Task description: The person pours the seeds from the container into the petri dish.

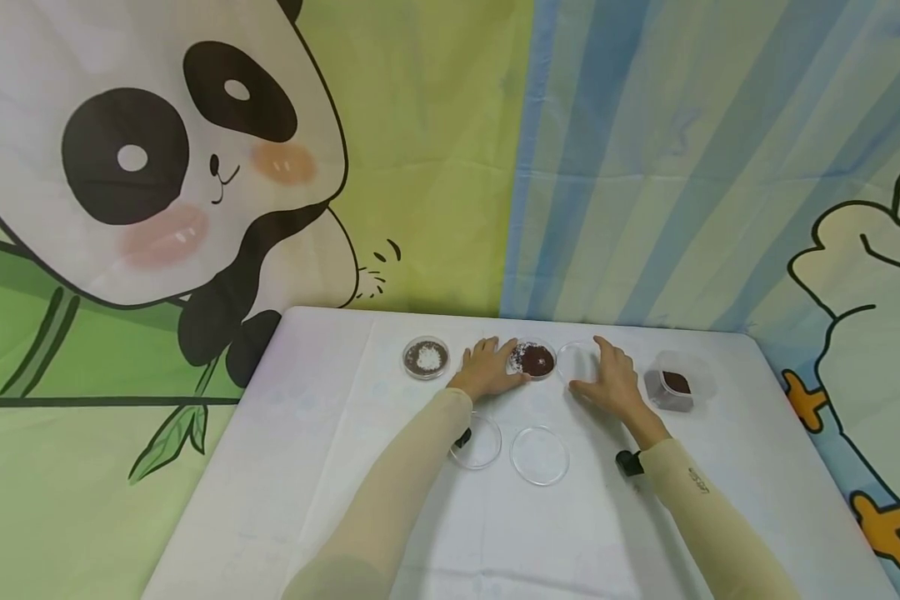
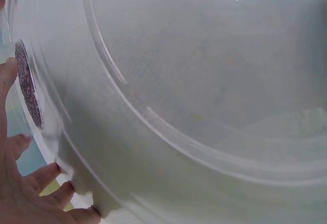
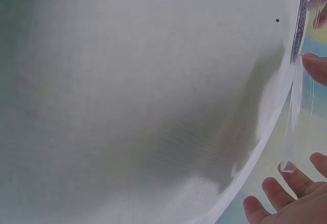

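My left hand (image 1: 487, 371) grips a round clear petri dish (image 1: 537, 362) at its left side, thumb in front and a finger behind. The dish holds dark brown granules with some white bits at its left edge. To the right of it, my right hand (image 1: 611, 379) holds a clear round lid (image 1: 576, 360) between thumb and fingers. In the right wrist view that lid (image 3: 294, 117) stands tilted beside the filled dish. Left of my left hand sits another dish (image 1: 427, 358) with brown contents and a white heap on top.
Two clear round dish pieces (image 1: 540, 456) (image 1: 477, 442) lie nearer to me on the white table (image 1: 330, 467). A clear square box (image 1: 669, 392) with dark brown contents stands at the right. Behind the table hangs a printed cloth (image 1: 435, 167).
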`<state>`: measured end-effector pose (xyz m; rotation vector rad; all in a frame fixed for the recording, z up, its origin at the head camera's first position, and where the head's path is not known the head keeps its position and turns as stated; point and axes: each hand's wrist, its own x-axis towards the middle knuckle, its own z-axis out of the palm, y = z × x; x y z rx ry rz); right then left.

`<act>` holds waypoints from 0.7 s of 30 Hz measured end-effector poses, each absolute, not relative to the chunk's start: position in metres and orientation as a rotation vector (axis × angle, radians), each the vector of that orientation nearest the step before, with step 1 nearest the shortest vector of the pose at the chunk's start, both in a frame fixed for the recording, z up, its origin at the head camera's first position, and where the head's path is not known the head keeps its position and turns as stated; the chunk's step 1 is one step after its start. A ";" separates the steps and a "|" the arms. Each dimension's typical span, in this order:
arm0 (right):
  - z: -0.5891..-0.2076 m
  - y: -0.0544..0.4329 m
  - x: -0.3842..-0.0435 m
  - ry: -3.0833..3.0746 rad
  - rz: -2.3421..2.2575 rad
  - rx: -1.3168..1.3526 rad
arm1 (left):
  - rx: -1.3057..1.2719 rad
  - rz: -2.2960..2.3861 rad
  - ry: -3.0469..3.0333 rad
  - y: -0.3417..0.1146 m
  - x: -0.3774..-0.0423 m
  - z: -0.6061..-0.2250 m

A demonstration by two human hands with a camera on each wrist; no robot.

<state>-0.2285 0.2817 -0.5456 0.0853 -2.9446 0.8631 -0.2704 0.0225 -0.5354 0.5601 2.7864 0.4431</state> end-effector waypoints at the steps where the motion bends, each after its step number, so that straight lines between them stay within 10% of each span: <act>1: -0.545 0.281 -0.228 -2.943 0.857 0.090 | 0.559 0.441 2.786 0.023 -0.271 -0.535; 21: -0.539 0.272 -0.224 -2.764 0.899 0.194 | 0.563 0.438 2.785 0.023 -0.272 -0.536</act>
